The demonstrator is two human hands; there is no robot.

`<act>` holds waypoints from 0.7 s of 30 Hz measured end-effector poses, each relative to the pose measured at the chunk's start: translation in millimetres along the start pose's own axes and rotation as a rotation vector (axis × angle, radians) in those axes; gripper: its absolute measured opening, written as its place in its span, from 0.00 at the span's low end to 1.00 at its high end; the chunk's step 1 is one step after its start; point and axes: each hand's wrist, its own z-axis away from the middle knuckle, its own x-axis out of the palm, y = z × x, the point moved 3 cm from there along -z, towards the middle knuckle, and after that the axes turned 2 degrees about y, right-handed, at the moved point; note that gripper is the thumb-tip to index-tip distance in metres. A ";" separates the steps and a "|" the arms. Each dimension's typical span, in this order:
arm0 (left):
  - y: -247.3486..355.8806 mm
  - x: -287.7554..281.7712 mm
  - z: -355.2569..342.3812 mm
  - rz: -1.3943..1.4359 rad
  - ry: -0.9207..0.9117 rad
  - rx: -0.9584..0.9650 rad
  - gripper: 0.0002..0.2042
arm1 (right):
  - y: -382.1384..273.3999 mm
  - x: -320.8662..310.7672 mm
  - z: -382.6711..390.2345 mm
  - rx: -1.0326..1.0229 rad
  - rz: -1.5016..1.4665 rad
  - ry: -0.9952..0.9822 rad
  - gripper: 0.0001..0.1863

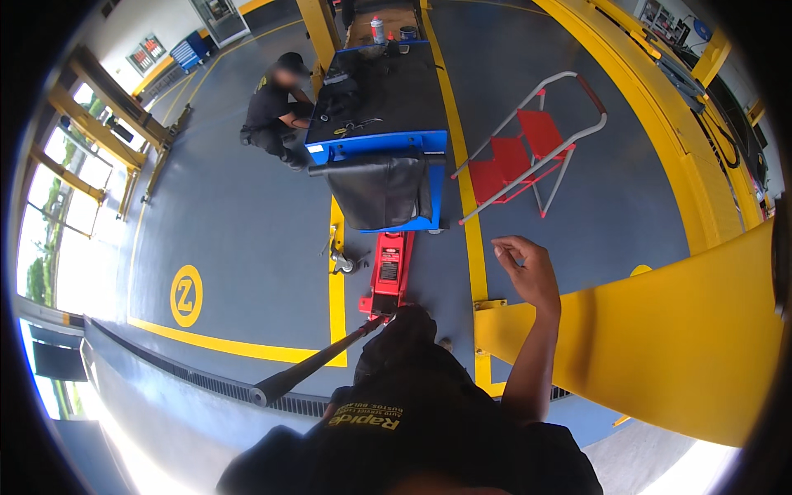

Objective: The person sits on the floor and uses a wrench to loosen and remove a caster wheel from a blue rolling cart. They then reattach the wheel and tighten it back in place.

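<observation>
My right hand [528, 271] is raised in front of me on the right, held out over the floor. Its fingers are loosely bent, with the thumb apart and nothing between them. Close beside it rises a yellow lift post [660, 330]. My left hand does not show. A red floor jack [389, 268] lies on the floor in front of me, its front end under a blue tool cart [375, 147]. The jack's long dark handle [318, 360] slants back toward my left side. Draped over the cart's near end is a black cover [378, 194].
A red step stool [528, 148] with a grey frame stands ahead right. Another person [276, 111] crouches left of the cart. A caster [342, 262] sits left of the jack. Behind runs a floor drain grate [190, 379]. Yellow lift posts [107, 124] stand far left.
</observation>
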 end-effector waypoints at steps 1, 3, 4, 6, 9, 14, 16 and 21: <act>12.0 6.3 -3.5 0.036 0.016 0.004 0.12 | 6.2 -3.7 -15.0 0.021 -0.024 0.035 0.14; 43.7 9.7 -22.1 0.104 0.058 0.045 0.12 | 32.4 -10.0 -48.1 0.040 -0.128 0.124 0.14; 63.7 7.7 -35.5 0.143 0.082 0.077 0.12 | 40.6 -14.4 -66.3 0.042 -0.171 0.172 0.14; 102.0 1.6 -62.9 0.214 0.130 0.128 0.12 | 48.4 -19.9 -93.9 0.041 -0.231 0.209 0.14; 158.0 -12.5 -102.6 0.301 0.176 0.192 0.12 | 59.4 -22.7 -118.7 0.095 -0.262 0.211 0.14; 215.5 -27.0 -135.4 0.353 0.203 0.248 0.11 | 79.9 -38.1 -142.7 0.147 -0.085 0.167 0.15; 208.0 -15.6 -133.6 0.335 0.186 0.222 0.11 | 101.4 -53.5 -123.6 0.171 -0.104 0.138 0.15; 194.5 -6.7 -138.3 0.334 0.164 0.096 0.11 | 128.3 -60.4 -172.9 0.223 -0.089 0.077 0.15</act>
